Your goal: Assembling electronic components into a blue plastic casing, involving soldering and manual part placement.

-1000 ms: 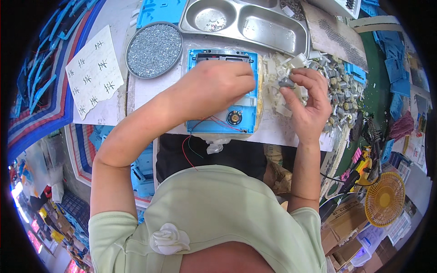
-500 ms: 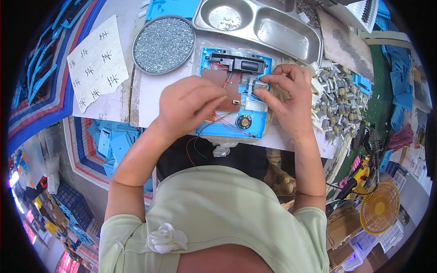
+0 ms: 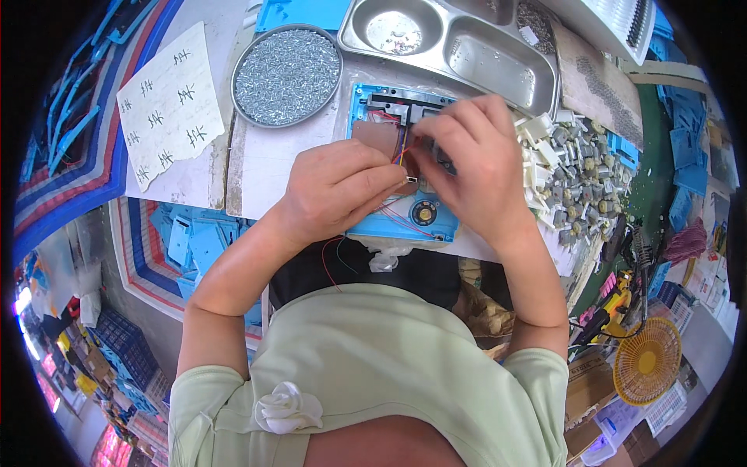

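A blue plastic casing [image 3: 389,226] lies open on the table in front of me, with a brown circuit board [image 3: 374,135], a black-and-grey mechanism [image 3: 387,103] and a round speaker [image 3: 425,213] in it. Over the board's lower left part is my left hand [image 3: 338,187], its fingertips pressed together near a small switch; what they hold, if anything, is hidden. My right hand [image 3: 476,159] reaches over the casing's right side, thumb and forefinger pinched on thin coloured wires [image 3: 402,153] above the board. Its fingers cover much of the mechanism's right end.
A round tray of small metal screws [image 3: 287,76] stands at the upper left, beside a marked paper sheet [image 3: 169,105]. Behind the casing sits a steel compartment tray [image 3: 504,62]. Several small motors [image 3: 580,167] are heaped to the right. Blue panels [image 3: 204,240] lie lower left.
My right hand has left the small grey-and-white part at the casing's right side and moved left onto the wires. My left hand has shifted slightly right, its fingertips closer to the right hand.
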### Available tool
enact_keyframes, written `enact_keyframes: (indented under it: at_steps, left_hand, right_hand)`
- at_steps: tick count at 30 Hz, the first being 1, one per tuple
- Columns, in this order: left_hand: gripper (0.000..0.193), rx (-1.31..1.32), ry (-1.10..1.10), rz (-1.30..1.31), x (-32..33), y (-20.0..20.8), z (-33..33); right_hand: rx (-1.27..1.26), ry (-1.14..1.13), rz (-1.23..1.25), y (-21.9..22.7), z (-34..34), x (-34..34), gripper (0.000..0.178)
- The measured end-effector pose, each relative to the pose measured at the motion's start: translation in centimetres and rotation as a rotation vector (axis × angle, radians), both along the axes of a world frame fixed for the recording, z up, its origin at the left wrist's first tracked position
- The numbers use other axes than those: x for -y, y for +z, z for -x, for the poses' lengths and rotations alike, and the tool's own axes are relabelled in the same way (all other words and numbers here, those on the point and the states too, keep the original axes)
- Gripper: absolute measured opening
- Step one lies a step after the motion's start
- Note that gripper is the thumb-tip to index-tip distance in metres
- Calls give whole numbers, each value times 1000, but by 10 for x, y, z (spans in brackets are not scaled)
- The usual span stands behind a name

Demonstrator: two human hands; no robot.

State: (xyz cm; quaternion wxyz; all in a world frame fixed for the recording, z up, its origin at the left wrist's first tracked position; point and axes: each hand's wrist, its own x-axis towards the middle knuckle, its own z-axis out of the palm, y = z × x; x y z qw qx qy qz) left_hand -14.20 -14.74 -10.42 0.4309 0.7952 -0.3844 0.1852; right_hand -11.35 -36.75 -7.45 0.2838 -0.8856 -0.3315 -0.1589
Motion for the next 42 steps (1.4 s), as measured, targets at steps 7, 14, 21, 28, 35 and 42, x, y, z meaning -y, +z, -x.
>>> enact_keyframes:
  at_steps: [7,14,21,28,35,42]
  left_hand:
    - [30,-17,-54,-2,1,1,-1]
    - [27,-13,-32,34,0,1,-3]
    - [35,-282,182,296,-13,-10,-2]
    - [47,-7,52,-215,16,19,-37]
    - [22,66,-26,-195,13,9,-50]
    - [24,-9,425,6,20,2,-17]
  right_hand:
    - [7,-28,12,-9,9,1,15]
    - [101,2,47,-11,5,-4,19]
    - [70,-90,44,-8,8,4,18]
    - [103,-115,-69,-21,15,25,19]
    - [61,-155,-33,-19,19,33,17]
    - [-29,-147,-42,-14,21,35,15]
